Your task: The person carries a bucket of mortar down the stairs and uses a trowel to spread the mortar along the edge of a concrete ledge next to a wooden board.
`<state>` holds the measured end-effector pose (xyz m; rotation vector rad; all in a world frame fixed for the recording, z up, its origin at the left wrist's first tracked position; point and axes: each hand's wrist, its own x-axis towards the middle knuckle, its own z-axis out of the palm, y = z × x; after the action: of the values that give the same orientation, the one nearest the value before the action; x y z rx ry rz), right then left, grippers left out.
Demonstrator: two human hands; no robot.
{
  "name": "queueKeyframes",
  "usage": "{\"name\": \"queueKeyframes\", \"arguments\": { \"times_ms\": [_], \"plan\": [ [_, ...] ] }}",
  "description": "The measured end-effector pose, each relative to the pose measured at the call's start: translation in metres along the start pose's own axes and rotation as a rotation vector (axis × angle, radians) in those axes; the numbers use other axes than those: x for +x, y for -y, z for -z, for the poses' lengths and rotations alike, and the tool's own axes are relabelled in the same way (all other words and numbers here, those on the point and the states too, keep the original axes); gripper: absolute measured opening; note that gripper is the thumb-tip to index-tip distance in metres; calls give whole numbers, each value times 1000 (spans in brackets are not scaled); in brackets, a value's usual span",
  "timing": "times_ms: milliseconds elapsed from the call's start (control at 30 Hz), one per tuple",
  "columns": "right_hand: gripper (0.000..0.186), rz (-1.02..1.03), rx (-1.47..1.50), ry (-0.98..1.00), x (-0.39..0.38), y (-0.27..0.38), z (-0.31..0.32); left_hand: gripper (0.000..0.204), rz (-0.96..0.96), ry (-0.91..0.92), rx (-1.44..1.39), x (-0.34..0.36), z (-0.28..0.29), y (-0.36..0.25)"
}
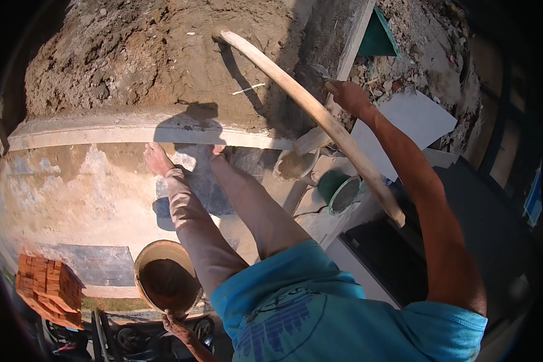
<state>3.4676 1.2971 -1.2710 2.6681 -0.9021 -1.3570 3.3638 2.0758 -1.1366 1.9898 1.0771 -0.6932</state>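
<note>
My right hand [351, 98] is closed round the handle of a trowel [320, 71], its small metal blade partly blurred against the grey wall edge. At the lower left, my left hand [176, 326] grips the near rim of a round bucket [140, 268], which has dark brown contents inside. A long curved wooden handle [308, 102] leans between the mud-coloured mortar [205, 66] and the space beneath my right arm. Its far end meets the mortar, and any tool head there is hidden.
A pale ledge [72, 137] borders the mortar ahead of my bare feet. To the right stand a green bucket [338, 192], a mortar-smeared container [295, 166] and a white sheet [413, 120] beside rubble [428, 66]. Stacked orange bricks [48, 289] and parked motorbikes [130, 338] are lower left.
</note>
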Motion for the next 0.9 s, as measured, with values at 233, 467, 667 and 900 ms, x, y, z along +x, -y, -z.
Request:
{"name": "queueKeyframes", "arguments": {
  "times_ms": [233, 467, 667, 900],
  "plan": [
    [32, 199, 76, 58, -15, 3, -16, 46, 74, 115, 4, 9, -9, -14],
    [30, 381, -512, 346, -32, 54, 46, 48, 149, 125, -32, 5, -8, -18],
    [14, 717, -670, 168, -31, 21, 32, 58, 172, 54, -27, 3, 0, 0],
    [13, 550, -289, 97, -44, 2, -35, 46, -194, 130, 187, 2, -1, 21]
  ]
}}
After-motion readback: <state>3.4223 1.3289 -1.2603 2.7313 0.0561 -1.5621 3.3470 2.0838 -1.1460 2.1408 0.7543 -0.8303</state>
